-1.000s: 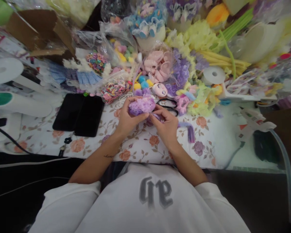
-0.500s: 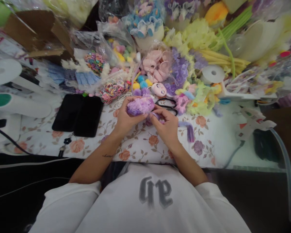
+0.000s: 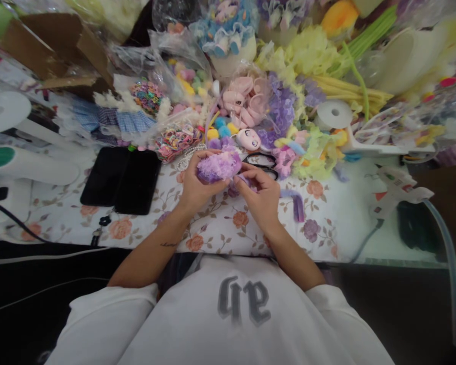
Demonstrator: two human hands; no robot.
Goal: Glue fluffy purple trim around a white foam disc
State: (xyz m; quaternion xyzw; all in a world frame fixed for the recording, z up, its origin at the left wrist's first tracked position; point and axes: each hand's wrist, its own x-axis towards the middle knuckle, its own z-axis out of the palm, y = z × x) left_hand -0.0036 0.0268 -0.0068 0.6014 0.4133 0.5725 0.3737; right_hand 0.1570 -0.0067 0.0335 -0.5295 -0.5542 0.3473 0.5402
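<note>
A fluffy purple-and-pink ruffled piece (image 3: 218, 166), its exact kind unclear, is gripped by my left hand (image 3: 198, 183) between thumb and fingers. My right hand (image 3: 259, 191) pinches a narrow purple strip (image 3: 245, 180) at that piece's right side. Beyond my right fingers lie black-handled scissors (image 3: 264, 161), partly covered. A doll face (image 3: 248, 139) with painted eyes rests just past my hands. To the right of my right hand, a bent fuzzy purple stem (image 3: 297, 207) lies on the floral cloth (image 3: 216, 228).
Two black phones (image 3: 120, 180) lie at left. A glue gun (image 3: 401, 190) with a cable stands at right. Along the back are bags of coloured bands (image 3: 178, 141), pink doll parts (image 3: 245, 99), yellow ruffles (image 3: 313, 53), a ribbon spool (image 3: 334, 115) and a cardboard box (image 3: 57, 50).
My left hand has tilted the ruffled piece slightly and shifted it a little to the left. My right hand keeps its pinch in nearly the same place.
</note>
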